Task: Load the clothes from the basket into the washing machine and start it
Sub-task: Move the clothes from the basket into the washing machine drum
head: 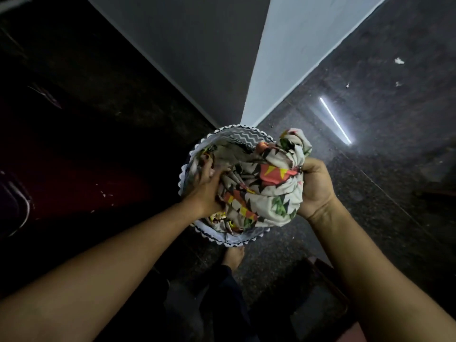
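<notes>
Below me on the dark speckled floor [370,174] stands a round fabric basket [243,138]. It sits right at the foot of an outward corner of a pale wall [283,58]. The basket has a white zigzag-trimmed rim and a grey chevron lining, visible on its far inner side. A bundle of clothes [261,196] fills it and rises above the rim on the right. The fabric is off-white, crumpled and twisted, printed with jagged triangles in black, green, yellow and coral red. More of the same print shows lower down inside the basket, near its near edge.

My left hand [206,186] reaches into the left side of the basket, fingers curled into a fold of the cloth. My right hand [314,191] is closed tightly around a gathered bunch of the bundle at the basket's right edge, with a knot of fabric poking out beyond the fist.

One bare foot [233,257] stands just near of the basket. A bright strip of reflected light [335,120] lies on the floor to the far right.
</notes>
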Demonstrator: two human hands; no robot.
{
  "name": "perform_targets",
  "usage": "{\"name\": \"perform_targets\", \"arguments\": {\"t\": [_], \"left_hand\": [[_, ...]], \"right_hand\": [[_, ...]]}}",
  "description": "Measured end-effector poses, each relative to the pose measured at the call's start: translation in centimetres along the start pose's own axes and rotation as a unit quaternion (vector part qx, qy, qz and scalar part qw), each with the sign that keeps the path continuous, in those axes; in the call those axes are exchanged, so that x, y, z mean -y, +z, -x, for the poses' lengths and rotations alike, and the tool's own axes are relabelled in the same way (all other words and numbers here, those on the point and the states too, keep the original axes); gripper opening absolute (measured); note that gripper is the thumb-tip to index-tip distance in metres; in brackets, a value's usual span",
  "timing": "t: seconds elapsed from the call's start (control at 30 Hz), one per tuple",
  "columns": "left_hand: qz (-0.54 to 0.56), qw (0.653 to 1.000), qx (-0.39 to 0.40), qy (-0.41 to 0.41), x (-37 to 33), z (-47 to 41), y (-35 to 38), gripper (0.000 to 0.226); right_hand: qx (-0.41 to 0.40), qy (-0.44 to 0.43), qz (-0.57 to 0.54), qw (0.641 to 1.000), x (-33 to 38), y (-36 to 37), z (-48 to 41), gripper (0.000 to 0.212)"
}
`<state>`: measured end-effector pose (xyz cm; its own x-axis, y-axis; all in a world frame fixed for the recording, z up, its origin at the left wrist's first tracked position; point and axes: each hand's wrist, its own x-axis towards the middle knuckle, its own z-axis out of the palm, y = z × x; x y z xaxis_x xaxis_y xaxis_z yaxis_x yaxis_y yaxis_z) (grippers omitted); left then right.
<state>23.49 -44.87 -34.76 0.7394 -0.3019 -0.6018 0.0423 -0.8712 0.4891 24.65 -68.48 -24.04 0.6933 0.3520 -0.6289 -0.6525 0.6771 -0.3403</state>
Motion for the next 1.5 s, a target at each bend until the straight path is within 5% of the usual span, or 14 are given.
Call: {"name": "perform_targets", "arguments": {"t": [0.07, 0.13, 0.23, 0.33, 0.4, 0.47, 0.57, 0.63, 0.77, 0.97, 1.13, 1.27, 1.37, 1.5], "left_hand": [[0.106, 0.994, -0.04, -0.006, -1.8, -0.6, -0.4, 0.057], [0.365, 0.921, -0.086, -0.103, -4.5, -0.5, -1.8, 0.034], [0.55, 0.826, -0.073, -0.099, -6.8, 0.9, -3.9, 0.033], [0.558, 0.822, -0.095, -0.063, -8.4, 3.6, -6.2, 0.028], [0.587, 0.803, -0.084, -0.052, -10.0, 5.8, -8.0, 0.027], [0.592, 0.803, -0.064, -0.023, -12.2, 8.4, -10.2, 0.029], [0.557, 0.826, -0.077, 0.033, -14.8, 12.1, -13.8, 0.028], [0.537, 0.832, -0.123, 0.066, -15.6, 14.7, -16.7, 0.024], [0.397, 0.88, -0.229, 0.126, -14.6, 18.7, -21.2, 0.02], [0.308, 0.928, -0.183, 0.1, -13.2, 22.6, -23.3, 0.058], [0.222, 0.954, -0.117, 0.163, -16.9, 23.9, -23.5, 0.089], [0.399, 0.904, -0.124, 0.084, -19.3, 24.8, -24.3, 0.03], [0.52, 0.845, -0.072, 0.102, -22.7, 25.9, -26.4, 0.035], [0.691, 0.699, -0.02, 0.184, -26.3, 28.6, -29.1, 0.069]], "right_hand": [[-0.006, 0.018, 0.028, 0.999, -0.5, -0.6, 0.4, 0.049], [-0.09, 0.031, 0.167, 0.981, -1.3, -2.1, 0.1, 0.041], [-0.175, -0.013, 0.448, 0.877, -2.4, -4.5, 0.5, 0.022], [-0.126, -0.075, 0.546, 0.825, -2.7, -4.2, 2.4, 0.078], [-0.053, -0.118, 0.674, 0.728, -2.8, -2.6, 3.2, 0.11], [-0.01, -0.13, 0.727, 0.674, -3.0, 0.1, 3.9, 0.111], [-0.015, -0.129, 0.716, 0.686, -2.5, 5.4, 5.0, 0.051], [-0.039, -0.171, 0.647, 0.742, -1.5, 9.0, 6.7, 0.02], [-0.076, -0.243, 0.414, 0.874, 1.5, 15.1, 10.7, 0.032], [-0.104, -0.338, 0.252, 0.901, 5.8, 21.6, 16.1, 0.033], [0.006, -0.295, 0.231, 0.927, 6.3, 27.6, 20.0, 0.036], [0.075, -0.311, 0.392, 0.863, 7.2, 30.1, 21.7, 0.04], [0.065, -0.362, 0.441, 0.818, 9.0, 28.6, 23.1, 0.049], [-0.016, -0.374, 0.645, 0.667, 8.5, 22.3, 22.5, 0.089]]}}
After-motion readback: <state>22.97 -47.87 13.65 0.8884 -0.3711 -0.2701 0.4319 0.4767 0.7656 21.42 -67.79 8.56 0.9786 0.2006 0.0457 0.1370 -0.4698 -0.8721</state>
